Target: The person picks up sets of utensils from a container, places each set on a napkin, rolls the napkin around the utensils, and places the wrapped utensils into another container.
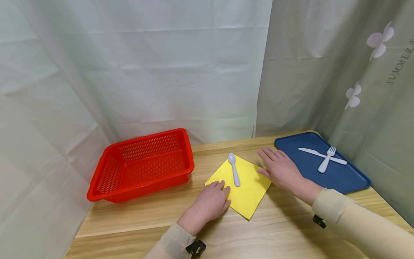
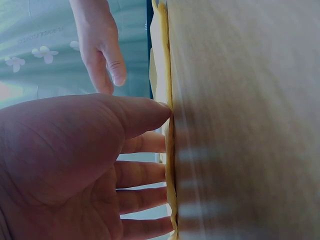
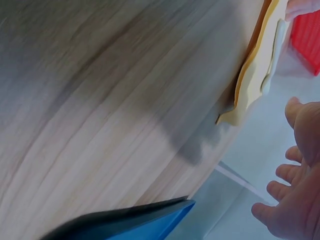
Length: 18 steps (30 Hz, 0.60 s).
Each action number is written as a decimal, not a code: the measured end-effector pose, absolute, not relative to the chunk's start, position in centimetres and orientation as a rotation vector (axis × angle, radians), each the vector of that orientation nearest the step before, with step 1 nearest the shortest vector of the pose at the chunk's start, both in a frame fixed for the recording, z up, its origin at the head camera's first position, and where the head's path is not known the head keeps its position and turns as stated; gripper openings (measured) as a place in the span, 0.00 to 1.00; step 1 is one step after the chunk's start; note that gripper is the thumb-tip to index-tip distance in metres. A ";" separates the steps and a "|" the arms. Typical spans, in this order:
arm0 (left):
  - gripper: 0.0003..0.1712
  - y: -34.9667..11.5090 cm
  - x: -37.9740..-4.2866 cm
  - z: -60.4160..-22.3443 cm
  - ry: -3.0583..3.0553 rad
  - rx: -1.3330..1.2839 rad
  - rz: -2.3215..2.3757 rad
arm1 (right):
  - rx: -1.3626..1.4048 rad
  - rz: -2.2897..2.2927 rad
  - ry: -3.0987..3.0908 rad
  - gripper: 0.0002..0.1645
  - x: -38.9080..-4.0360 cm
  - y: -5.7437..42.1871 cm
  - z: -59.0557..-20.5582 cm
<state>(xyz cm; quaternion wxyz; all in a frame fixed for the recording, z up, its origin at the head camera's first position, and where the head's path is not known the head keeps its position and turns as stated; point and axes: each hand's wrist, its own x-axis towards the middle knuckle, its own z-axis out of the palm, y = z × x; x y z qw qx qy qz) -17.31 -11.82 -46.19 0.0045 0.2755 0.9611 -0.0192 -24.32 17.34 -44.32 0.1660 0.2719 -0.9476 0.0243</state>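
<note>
A yellow napkin [image 1: 250, 183] lies folded flat on the table, its corner toward me. On top of it rests a white plastic spoon [image 1: 234, 171], bowl pointing away. My left hand [image 1: 211, 201] touches the napkin's left edge; in the left wrist view its fingertips and thumb [image 2: 145, 112] meet that edge, fingers extended. Over the napkin's right corner, my right hand [image 1: 279, 167] hovers with fingers spread. The right wrist view shows this hand [image 3: 300, 175] apart from the napkin [image 3: 255, 65], holding nothing.
A red perforated basket [image 1: 189, 162] stands at the left. To the right sits a blue tray [image 1: 291, 144] bearing a white knife [image 1: 312, 151] crossed by a white fork [image 1: 326, 160]. Pale curtains [image 1: 181, 72] hang behind and along both sides of the wooden table [image 1: 145, 219].
</note>
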 end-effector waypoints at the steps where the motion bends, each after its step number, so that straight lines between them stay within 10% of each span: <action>1: 0.29 -11.8 -17.3 -46.2 3.011 0.862 -0.061 | 0.767 0.067 -2.701 0.43 -24.4 17.5 -44.3; 18: 0.27 -11.9 -17.2 -46.4 3.039 0.891 -0.063 | 0.668 0.069 -2.758 0.45 -24.7 20.2 -43.8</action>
